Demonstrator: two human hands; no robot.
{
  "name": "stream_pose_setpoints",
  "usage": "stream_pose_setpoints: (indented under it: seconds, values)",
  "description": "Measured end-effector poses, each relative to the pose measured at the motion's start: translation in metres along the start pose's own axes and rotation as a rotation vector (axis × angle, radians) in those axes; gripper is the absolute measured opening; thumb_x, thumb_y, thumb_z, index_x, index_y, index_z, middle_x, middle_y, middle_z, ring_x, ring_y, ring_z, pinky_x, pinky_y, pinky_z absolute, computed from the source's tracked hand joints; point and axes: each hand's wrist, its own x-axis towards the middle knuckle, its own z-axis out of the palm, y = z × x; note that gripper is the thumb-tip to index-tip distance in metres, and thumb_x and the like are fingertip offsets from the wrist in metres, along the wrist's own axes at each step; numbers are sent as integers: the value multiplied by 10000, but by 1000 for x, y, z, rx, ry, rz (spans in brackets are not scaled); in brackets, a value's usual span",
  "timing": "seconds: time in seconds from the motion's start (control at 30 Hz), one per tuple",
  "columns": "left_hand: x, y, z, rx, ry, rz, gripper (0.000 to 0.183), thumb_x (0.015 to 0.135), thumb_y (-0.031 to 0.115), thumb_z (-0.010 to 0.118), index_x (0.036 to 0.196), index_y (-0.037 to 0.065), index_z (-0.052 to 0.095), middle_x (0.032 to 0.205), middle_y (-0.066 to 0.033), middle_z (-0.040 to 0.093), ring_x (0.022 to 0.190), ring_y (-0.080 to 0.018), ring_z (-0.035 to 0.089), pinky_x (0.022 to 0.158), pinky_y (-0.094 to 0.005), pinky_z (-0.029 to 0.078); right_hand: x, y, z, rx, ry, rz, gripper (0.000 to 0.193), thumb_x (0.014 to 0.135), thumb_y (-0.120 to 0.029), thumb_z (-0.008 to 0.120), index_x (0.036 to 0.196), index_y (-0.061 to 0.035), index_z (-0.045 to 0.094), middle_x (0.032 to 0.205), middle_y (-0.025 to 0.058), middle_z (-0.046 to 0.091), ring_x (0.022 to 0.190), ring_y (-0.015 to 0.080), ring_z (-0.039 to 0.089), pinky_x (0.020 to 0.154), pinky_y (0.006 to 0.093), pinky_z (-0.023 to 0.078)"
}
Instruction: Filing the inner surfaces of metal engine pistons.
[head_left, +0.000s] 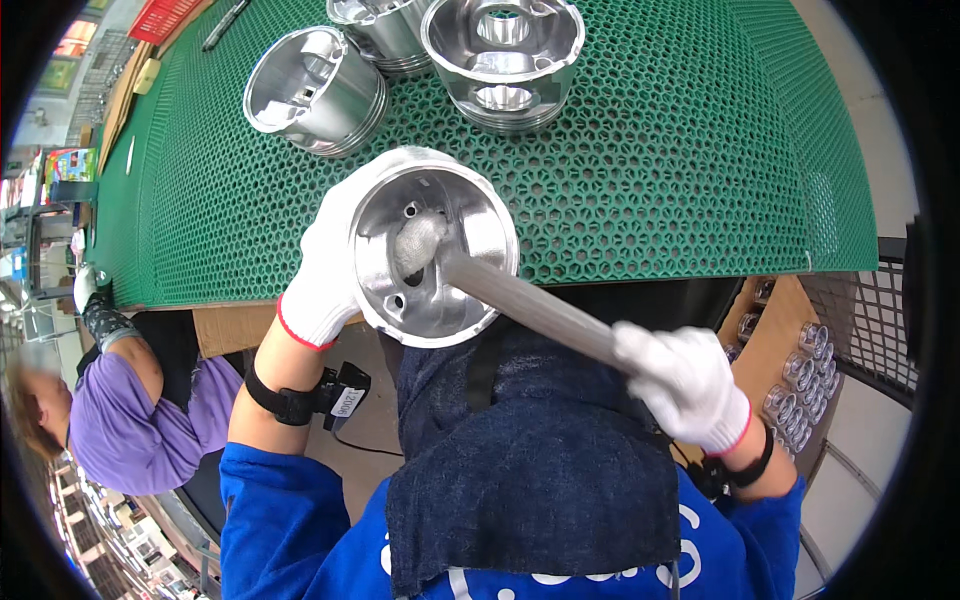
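Note:
A shiny metal piston (440, 310) is tilted with its open hollow side up, over the front edge of the green mat. My left hand (335, 240), in a white glove, is wrapped round its left and far side. In my right hand (685, 385), also gloved, is the end of a long, flat grey bar (535, 308) that looks like a file. The bar's other end reaches inside the piston; its tip is hard to make out against a whitish patch there. Beyond, three more pistons stand on the mat: left (315, 90), back (385, 35) and right (503, 75).
Green honeycomb matting (690, 150) covers the bench. A dark pen-like tool (225, 25) and a red basket (165, 15) are at the far left. Someone in a purple top (160, 420) sits at my left. Several metal parts (800, 390) sit low at the right, beside a black mesh panel (860, 330).

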Motion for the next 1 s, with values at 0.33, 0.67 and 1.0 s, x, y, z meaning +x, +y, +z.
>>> stream_pose_setpoints:
  seconds: [0.33,0.67,1.0]
  values:
    - [12,20,-2,369,-248,113,443,855,329,660,1111,-30,612,1082,-134,641,987,-205,631,874,-331,517,18,2,-12,-167,-147,-5,509,735,-239,721,1237,-211,646,591,20,461,448,206,459,451,341,383]
    - [22,23,-11,622,-306,408,556,772,433,750,1084,-14,642,1063,-136,671,960,-253,650,845,-364,518,36,18,-33,-161,-172,-50,567,814,-267,675,1364,-267,534,578,41,519,437,233,522,431,336,435]
    - [20,31,-4,799,-189,451,375,764,241,716,1098,81,658,1038,-95,672,952,-297,642,852,-394,509,110,25,-29,414,163,-83,454,945,-116,524,1369,35,464,1386,160,524,834,170,665,706,292,526]
